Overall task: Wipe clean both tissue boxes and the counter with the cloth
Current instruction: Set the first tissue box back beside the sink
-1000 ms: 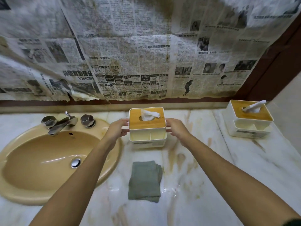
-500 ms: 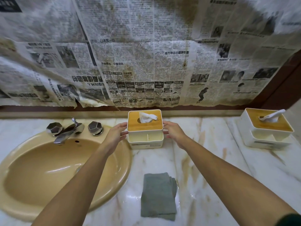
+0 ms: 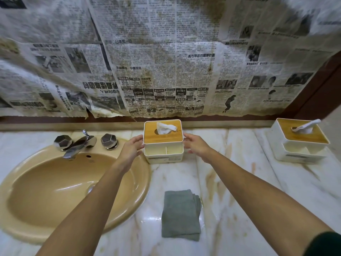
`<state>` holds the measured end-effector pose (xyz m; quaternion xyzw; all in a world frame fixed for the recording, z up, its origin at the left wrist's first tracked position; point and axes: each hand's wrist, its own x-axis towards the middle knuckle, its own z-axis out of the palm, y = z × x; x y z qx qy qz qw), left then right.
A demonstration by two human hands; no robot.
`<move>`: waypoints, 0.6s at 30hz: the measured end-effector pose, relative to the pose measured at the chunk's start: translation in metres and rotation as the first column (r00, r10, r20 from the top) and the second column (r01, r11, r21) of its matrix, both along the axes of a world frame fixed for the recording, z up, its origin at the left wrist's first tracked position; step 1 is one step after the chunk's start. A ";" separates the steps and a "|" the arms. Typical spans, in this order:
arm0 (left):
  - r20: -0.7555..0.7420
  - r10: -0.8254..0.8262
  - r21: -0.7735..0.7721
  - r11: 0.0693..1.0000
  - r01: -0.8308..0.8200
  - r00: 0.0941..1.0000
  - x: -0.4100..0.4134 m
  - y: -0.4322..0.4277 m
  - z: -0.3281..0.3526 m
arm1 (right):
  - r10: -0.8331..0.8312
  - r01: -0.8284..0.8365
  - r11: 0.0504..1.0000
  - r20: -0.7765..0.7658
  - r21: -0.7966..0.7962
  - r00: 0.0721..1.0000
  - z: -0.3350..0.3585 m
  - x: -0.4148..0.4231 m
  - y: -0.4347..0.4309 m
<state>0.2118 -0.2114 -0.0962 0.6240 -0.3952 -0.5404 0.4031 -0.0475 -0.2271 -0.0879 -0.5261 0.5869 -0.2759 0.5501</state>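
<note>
A white tissue box with a wooden lid stands at the back of the stained marble counter, close to the wall. My left hand holds its left side and my right hand holds its right side, thumbs at the lid's edge. A second, matching tissue box stands at the far right, untouched. The folded grey-green cloth lies flat on the counter below the first box, apart from both hands.
A tan oval sink with a chrome faucet and two knobs takes up the left. Stained, torn newspaper covers the wall behind. Brown streaks mark the marble right of the cloth.
Both hands have carried the middle tissue box away from me to the back of the counter near the wall. The cloth and the right box stayed in place.
</note>
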 end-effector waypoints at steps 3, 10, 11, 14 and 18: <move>0.049 0.084 -0.034 0.996 -0.082 0.995 -0.005 0.012 0.007 | -0.066 0.066 0.998 -0.030 0.009 0.997 0.000 -0.009 0.010; 0.137 0.173 -0.251 0.959 -0.134 0.975 -0.063 0.064 0.024 | -0.215 0.216 0.973 0.021 -0.080 0.976 0.012 -0.066 0.070; 0.142 0.138 -0.251 0.963 -0.099 0.980 -0.080 0.071 0.025 | -0.234 0.234 0.966 0.012 -0.108 0.972 0.013 -0.078 0.080; 0.136 0.013 -0.236 0.972 0.019 0.991 -0.140 0.084 0.026 | -0.288 0.277 0.943 -0.036 -0.186 0.957 0.017 -0.119 0.105; 0.087 -0.106 -0.178 0.977 0.120 0.991 -0.218 0.088 0.031 | -0.402 0.377 0.890 -0.053 -0.255 0.914 0.023 -0.191 0.122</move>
